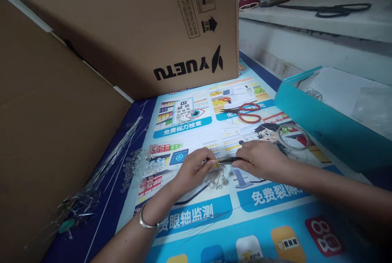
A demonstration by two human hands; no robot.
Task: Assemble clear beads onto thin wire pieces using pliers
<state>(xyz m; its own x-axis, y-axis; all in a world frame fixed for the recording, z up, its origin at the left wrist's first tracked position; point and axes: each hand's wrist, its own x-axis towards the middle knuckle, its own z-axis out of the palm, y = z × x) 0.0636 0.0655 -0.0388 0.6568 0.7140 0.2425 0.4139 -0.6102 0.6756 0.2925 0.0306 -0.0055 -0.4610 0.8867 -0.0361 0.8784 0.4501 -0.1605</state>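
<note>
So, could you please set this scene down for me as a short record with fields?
Left hand: grip pinched at the tip of the tool; what it pinches is too small to tell
Right hand: grip closed on the tool
By the hands: wire piece
On the sheet: red scissors, tape roll
Left side: clear beads, wires
Right side: teal box
Far side: carton
Ledge: black scissors
</note>
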